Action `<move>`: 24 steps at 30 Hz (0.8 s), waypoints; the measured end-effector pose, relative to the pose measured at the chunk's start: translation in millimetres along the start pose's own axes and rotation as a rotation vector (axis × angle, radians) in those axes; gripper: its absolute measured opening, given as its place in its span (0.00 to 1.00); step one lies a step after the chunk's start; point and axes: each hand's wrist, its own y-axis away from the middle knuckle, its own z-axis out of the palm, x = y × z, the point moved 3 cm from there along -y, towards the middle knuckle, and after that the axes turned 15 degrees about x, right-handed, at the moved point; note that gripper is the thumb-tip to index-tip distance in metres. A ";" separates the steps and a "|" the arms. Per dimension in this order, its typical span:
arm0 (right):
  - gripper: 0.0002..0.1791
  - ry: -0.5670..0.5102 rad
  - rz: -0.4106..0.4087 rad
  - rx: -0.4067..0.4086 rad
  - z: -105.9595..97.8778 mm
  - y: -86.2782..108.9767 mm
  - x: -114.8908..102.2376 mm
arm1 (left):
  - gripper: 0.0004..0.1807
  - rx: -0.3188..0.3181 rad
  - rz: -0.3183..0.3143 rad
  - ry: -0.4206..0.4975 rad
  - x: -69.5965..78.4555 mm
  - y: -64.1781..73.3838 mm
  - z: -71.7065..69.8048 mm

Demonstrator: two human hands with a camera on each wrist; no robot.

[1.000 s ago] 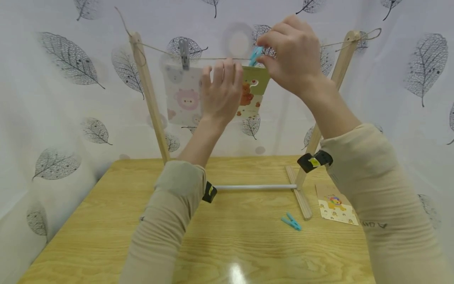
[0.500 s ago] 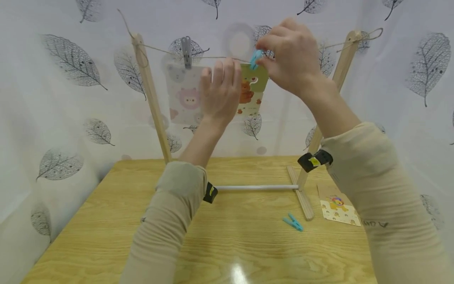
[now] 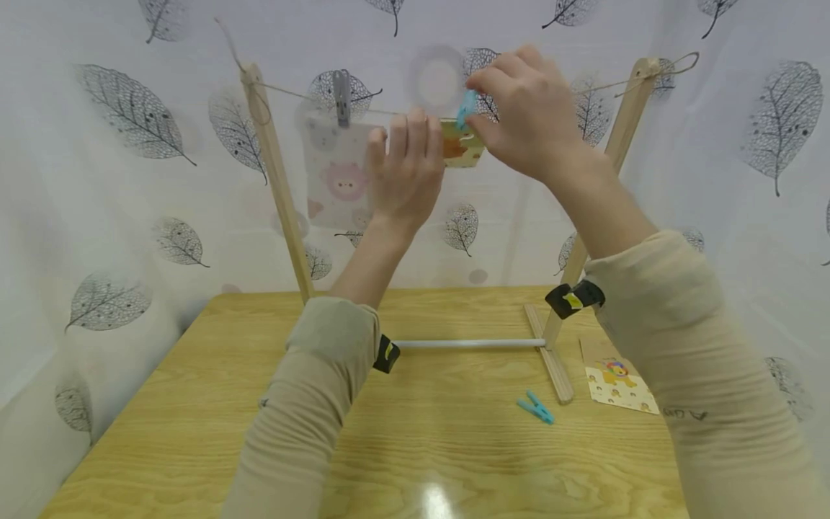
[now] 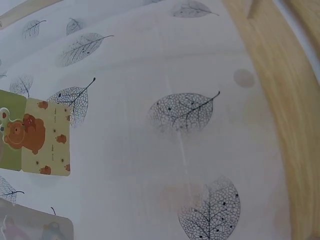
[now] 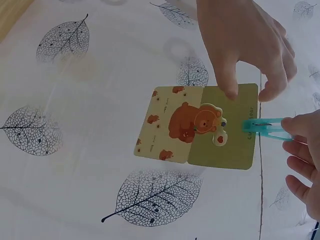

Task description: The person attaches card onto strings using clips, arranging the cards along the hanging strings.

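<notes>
A green and cream bear card (image 5: 210, 130) hangs at the string (image 3: 295, 94), with the jaws of a light-blue clothespin (image 5: 262, 127) over its top edge. My right hand (image 3: 534, 115) pinches the clothespin's handles between thumb and fingers. Beside it, my left hand (image 3: 408, 169) has its thumb on the bear card near the top corner and a fingertip by the top edge and string, as the right wrist view shows. Left of that hand, a pale card with a pink animal (image 3: 340, 180) hangs from a grey clothespin (image 3: 341, 97), its right part hidden behind the hand.
Wooden posts (image 3: 279, 180) carry the string, and a white rod (image 3: 470, 344) joins the frame low down. On the table (image 3: 415, 447) lie another blue clothespin (image 3: 537, 408) and a lion card (image 3: 616, 375), partly covered by the right sleeve. A leaf-patterned curtain (image 3: 214, 144) stands behind.
The bear card has tilted, so it looks shorter in the head view. My right hand has come slightly lower with the clothespin; my left hand stays nearly in place.
</notes>
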 end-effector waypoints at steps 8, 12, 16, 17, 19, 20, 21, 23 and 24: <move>0.20 0.002 -0.020 0.039 2.5 3.9 -2.0 | 0.11 0.049 -0.016 0.017 1.3 1.8 -3.1; 0.19 -0.003 -0.024 0.074 3.1 9.0 -0.4 | 0.11 0.071 -0.022 0.031 1.2 2.1 -5.0; 0.18 -0.007 -0.033 0.106 4.3 17.0 3.8 | 0.09 0.085 -0.014 0.055 1.2 2.0 -6.4; 0.17 -0.006 -0.038 0.116 4.7 19.1 5.0 | 0.09 0.090 -0.009 0.062 1.2 2.1 -6.7; 0.17 0.003 -0.054 0.134 5.6 22.9 7.4 | 0.08 0.098 0.001 0.080 1.2 2.4 -7.1; 0.16 0.006 -0.060 0.145 5.9 24.7 8.3 | 0.08 0.099 0.006 0.089 1.2 2.6 -7.2; 0.16 0.012 -0.070 0.156 6.4 26.4 9.1 | 0.08 0.100 0.010 0.099 1.2 2.8 -7.6; 0.15 0.025 -0.095 0.177 7.1 29.8 9.9 | 0.08 0.099 0.013 0.123 1.1 3.3 -8.2; 0.15 0.033 -0.113 0.189 7.5 31.5 10.1 | 0.09 0.098 0.014 0.131 1.2 3.7 -8.6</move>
